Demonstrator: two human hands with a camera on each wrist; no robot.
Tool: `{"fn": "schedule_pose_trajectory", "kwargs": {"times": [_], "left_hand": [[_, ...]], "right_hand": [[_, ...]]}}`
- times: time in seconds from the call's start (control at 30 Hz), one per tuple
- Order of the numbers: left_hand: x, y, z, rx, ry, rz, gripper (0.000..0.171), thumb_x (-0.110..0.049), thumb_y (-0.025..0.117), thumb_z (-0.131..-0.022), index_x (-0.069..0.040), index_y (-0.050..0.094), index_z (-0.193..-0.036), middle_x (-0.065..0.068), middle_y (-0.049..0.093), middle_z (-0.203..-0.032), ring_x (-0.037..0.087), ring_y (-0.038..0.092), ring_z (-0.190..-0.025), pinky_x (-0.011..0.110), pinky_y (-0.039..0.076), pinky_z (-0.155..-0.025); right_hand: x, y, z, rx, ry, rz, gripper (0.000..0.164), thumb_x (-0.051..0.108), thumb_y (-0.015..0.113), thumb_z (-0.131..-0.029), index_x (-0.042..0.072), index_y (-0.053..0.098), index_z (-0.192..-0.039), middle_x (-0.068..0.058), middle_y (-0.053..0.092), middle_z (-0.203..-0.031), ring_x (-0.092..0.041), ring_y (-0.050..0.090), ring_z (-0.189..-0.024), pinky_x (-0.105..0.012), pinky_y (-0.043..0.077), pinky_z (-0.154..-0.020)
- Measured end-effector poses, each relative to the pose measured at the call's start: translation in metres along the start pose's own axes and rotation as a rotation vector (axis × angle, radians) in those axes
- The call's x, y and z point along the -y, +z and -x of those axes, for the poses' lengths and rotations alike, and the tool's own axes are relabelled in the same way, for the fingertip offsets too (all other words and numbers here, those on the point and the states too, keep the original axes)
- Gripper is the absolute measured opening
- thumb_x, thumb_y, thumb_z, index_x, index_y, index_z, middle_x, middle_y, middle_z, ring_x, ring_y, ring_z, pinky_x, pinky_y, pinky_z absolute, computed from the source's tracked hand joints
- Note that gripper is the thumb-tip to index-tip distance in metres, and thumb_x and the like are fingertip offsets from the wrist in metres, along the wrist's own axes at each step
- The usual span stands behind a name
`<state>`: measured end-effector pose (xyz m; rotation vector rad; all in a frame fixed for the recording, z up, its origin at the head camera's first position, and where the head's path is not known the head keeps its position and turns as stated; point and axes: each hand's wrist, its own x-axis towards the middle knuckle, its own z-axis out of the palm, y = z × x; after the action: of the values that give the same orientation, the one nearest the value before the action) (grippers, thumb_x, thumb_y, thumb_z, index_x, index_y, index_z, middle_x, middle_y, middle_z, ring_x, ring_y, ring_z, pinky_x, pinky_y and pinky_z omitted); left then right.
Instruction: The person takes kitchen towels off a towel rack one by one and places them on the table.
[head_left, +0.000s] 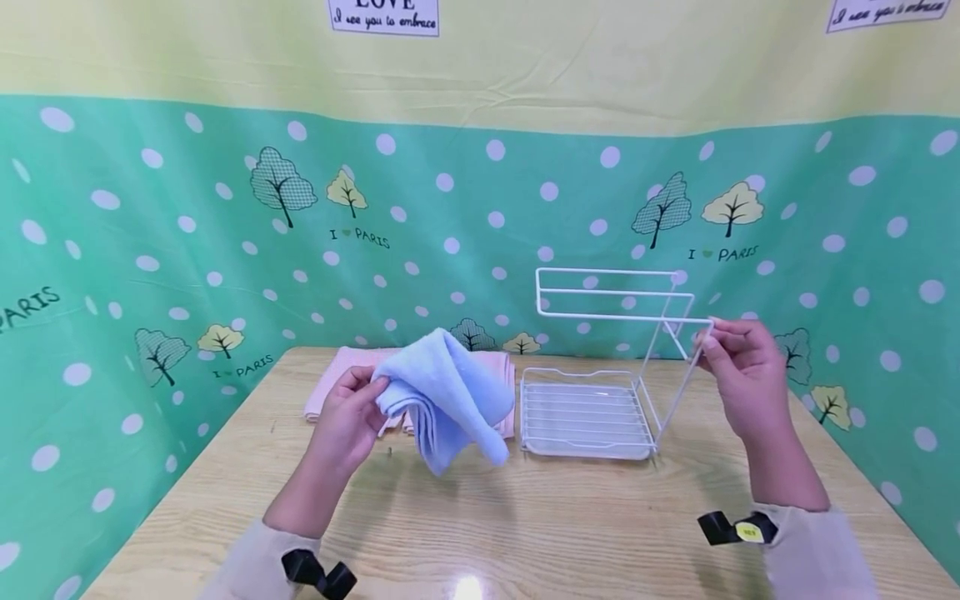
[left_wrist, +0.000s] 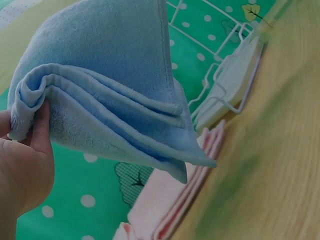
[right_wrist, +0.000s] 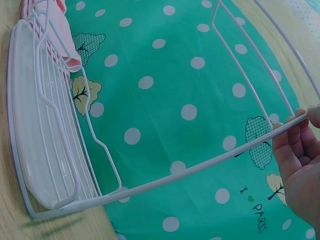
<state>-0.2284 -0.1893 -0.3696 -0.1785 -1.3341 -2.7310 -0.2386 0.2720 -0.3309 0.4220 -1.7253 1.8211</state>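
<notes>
My left hand (head_left: 352, 421) pinches a folded light blue towel (head_left: 450, 396) by its left end, and the towel hangs in the air with its loose corners drooping. In the left wrist view the blue towel (left_wrist: 115, 95) shows several stacked folds between thumb and fingers. My right hand (head_left: 746, 375) grips the upper right corner of a white wire rack (head_left: 615, 317), thumb in front and fingers behind. The rack has open top bars and a lower tray (head_left: 588, 421) standing on the table. In the right wrist view the fingers (right_wrist: 287, 150) curl at the upright rod (right_wrist: 200, 170).
Folded pink towels (head_left: 341, 371) lie at the back left of the wooden table (head_left: 450, 533), partly behind the blue towel and beside the rack. A green dotted curtain (head_left: 450, 200) closes off the back and both sides.
</notes>
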Motion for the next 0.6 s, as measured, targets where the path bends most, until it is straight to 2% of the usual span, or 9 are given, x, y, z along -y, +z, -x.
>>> {"fn": "schedule_pose_trajectory", "kwargs": {"times": [0.3,0.47,0.6], "left_hand": [[0.017,-0.018,0.015,-0.002,-0.061,-0.094,0.034,0.012,0.048,-0.094,-0.016,0.065,-0.085,-0.002,0.059,-0.088,0.010,0.061,-0.076,0.019,0.054,-0.066],[0.019,-0.028,0.018,-0.055,-0.084,-0.181,0.034,0.012,0.051,-0.092,-0.018,0.065,-0.084,-0.003,0.059,-0.087,0.009,0.060,-0.075,0.019,0.053,-0.065],[0.016,-0.039,0.019,-0.112,-0.128,-0.264,0.029,0.009,0.057,-0.091,-0.018,0.065,-0.085,-0.002,0.060,-0.089,0.010,0.061,-0.077,0.021,0.053,-0.067]], "right_hand": [[-0.001,0.000,0.000,0.010,-0.002,0.001,0.021,0.000,0.057,-0.096,-0.003,0.057,-0.116,-0.011,0.063,-0.097,-0.013,0.064,-0.089,-0.021,0.054,-0.080],[0.000,0.000,0.001,0.007,0.000,0.019,0.020,0.000,0.057,-0.096,-0.001,0.058,-0.116,-0.010,0.063,-0.097,-0.012,0.064,-0.089,-0.021,0.054,-0.080],[0.001,0.000,0.001,0.004,0.006,0.036,0.020,0.001,0.057,-0.096,-0.001,0.057,-0.116,-0.009,0.063,-0.098,-0.013,0.065,-0.089,-0.020,0.054,-0.080]]}}
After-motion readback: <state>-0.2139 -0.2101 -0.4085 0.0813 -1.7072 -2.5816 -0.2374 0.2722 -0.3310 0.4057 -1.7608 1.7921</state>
